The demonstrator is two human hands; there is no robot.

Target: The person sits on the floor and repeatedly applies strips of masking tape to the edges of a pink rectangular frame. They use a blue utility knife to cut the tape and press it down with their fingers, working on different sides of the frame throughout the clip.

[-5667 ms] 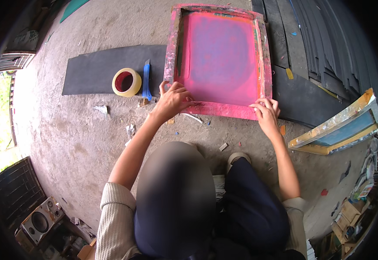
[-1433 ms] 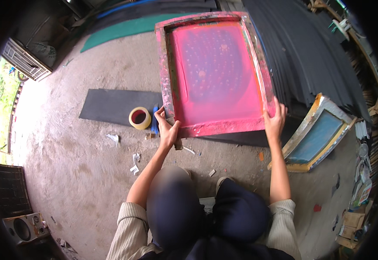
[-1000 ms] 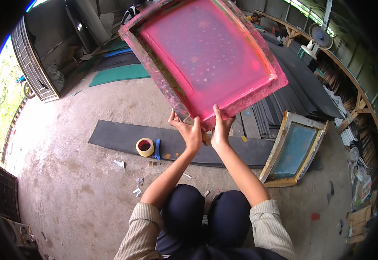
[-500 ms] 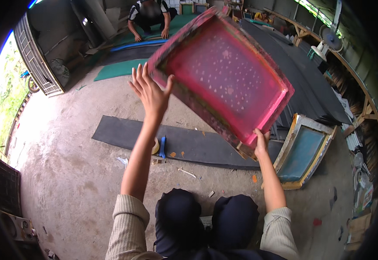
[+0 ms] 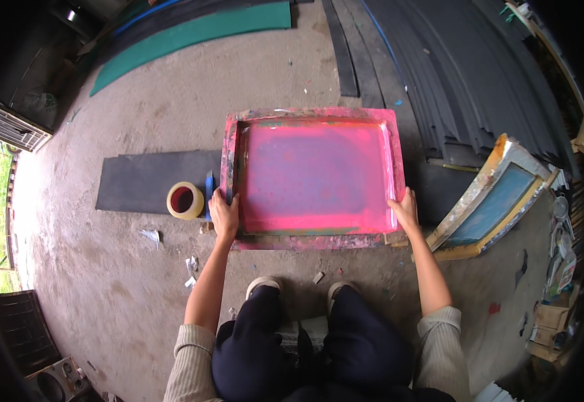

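Note:
A pink-stained screen printing frame (image 5: 312, 177) is held level in front of my knees, above a black sheet (image 5: 158, 181). My left hand (image 5: 224, 213) grips its left side near the lower corner, with the thumb over the rim. On the opposite side, my right hand (image 5: 404, 209) holds the right rim, thumb on top. Pink ink smears the mesh, which has a purplish middle with faint spots. Beside my left hand are a roll of tape (image 5: 185, 200) and a blue tool (image 5: 209, 186), partly hidden.
A second screen frame (image 5: 493, 201) with blue-green mesh leans at the right. Stacked dark sheets (image 5: 459, 74) fill the far right, and a green sheet (image 5: 198, 43) lies at the far left. Small scraps litter the concrete floor (image 5: 118, 281).
The frame has come down from a raised, tilted position to lie level. My left hand, earlier spread against its edge, now grips its left side. The view has tipped downward.

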